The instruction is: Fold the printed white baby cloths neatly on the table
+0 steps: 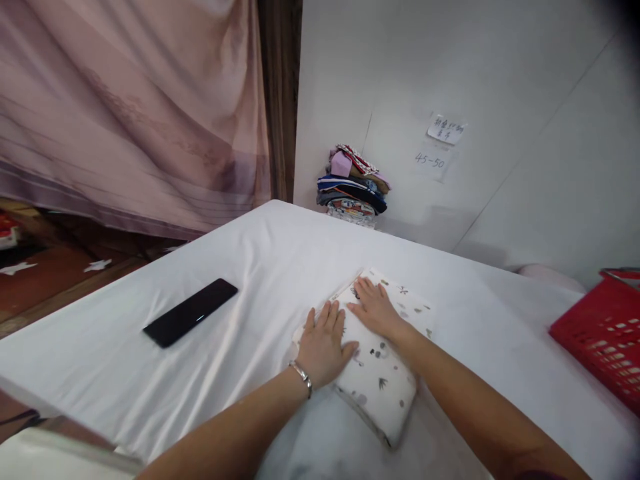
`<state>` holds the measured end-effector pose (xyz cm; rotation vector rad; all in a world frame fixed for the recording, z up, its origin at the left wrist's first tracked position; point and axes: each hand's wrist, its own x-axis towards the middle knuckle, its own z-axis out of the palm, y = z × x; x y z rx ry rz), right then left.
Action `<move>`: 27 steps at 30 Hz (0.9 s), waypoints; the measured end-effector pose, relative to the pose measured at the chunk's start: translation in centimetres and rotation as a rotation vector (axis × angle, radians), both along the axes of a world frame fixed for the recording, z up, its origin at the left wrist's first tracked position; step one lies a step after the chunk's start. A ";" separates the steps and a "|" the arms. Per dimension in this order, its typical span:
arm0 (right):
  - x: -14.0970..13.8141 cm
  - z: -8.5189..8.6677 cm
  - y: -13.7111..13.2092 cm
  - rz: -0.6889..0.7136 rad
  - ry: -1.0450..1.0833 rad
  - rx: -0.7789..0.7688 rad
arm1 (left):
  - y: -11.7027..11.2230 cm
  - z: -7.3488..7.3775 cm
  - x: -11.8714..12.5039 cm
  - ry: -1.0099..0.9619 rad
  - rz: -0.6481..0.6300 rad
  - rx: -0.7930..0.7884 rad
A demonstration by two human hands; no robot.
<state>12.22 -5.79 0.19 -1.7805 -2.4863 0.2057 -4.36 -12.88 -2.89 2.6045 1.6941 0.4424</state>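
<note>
A folded white cloth point(385, 380) with small dark prints lies on the white-covered table point(260, 267). My left hand point(324, 343) rests flat on the cloth's near-left part, fingers stretched out, a silver bracelet on the wrist. My right hand point(374, 307) lies flat on the cloth's far part, fingers extended toward its far-left edge. Both hands press on the cloth and hold nothing.
A black phone point(191, 312) lies on the table to the left. A pile of folded colourful clothes point(353, 187) sits at the far edge against the white wall. A red plastic basket point(607, 333) stands at the right. A pink curtain point(130, 113) hangs at the left.
</note>
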 end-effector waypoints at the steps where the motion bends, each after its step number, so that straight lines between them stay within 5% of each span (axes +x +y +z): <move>1: -0.4 -0.1 -0.4 0.006 0.004 -0.022 | 0.0 0.1 0.0 0.001 0.004 -0.003; 7: -0.1 0.3 -1.2 0.021 0.066 -0.092 | -0.1 1.2 -0.1 0.029 0.010 -0.046; 16: 3.0 -0.8 -8.1 -0.035 0.124 -0.044 | 0.2 1.3 0.0 0.024 0.006 -0.081; 21: 5.4 -1.1 -8.1 -0.172 0.123 0.095 | 0.7 1.0 0.0 0.019 0.008 -0.102; 27: 8.5 -2.8 -7.6 -0.301 0.246 -0.018 | 0.8 1.1 0.3 0.008 0.014 -0.148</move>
